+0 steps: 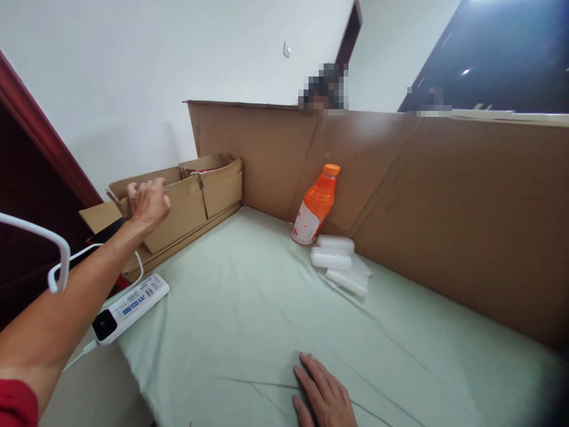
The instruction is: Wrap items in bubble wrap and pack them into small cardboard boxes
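My left hand reaches out to the open cardboard box at the table's left edge, its fingers curled over the box's near rim. Whether it grips anything inside is hidden. My right hand lies flat, palm down, on the pale green cloth at the near edge, fingers apart and holding nothing. An orange bottle with an orange cap leans against the cardboard wall at the back. Beside it lie clear plastic-wrapped rolls.
A tall cardboard wall runs along the back and right of the table. A white power strip with a cable lies at the cloth's left edge. A white hanger hangs at far left. People are partly visible behind the wall.
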Demonstrator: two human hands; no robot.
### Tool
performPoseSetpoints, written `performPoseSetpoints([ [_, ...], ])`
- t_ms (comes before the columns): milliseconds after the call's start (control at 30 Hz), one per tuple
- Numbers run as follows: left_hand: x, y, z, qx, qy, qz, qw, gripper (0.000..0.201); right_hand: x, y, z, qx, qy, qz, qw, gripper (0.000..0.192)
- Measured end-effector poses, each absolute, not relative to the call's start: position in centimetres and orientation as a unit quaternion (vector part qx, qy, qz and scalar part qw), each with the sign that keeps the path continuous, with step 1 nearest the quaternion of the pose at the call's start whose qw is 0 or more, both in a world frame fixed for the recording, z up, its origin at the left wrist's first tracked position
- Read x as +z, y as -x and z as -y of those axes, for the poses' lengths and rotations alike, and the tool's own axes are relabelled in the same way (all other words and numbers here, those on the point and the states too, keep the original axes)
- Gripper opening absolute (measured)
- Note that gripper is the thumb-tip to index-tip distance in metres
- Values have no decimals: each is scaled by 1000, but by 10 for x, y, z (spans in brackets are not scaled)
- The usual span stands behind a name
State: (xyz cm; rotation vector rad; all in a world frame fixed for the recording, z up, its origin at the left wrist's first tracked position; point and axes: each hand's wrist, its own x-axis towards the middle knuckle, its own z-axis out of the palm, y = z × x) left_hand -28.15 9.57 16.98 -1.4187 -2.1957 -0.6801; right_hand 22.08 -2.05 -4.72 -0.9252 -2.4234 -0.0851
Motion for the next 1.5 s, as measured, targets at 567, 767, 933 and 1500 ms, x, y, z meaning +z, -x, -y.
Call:
performPoseSetpoints([
  [567,130,108,40,-329,798,475,169,21,-43,-215,31,119,469,772,412,38],
  [767,134,53,89,-369,827,413,98,30,-29,-224,23,316,539,577,526,46],
  [933,128,75,104,-469,744,448,162,48,-20,-222,27,336,513,577,540,40],
  [1500,27,92,20,-480,460,634,-396,63,23,-204,13,401,489,646,427,44],
])
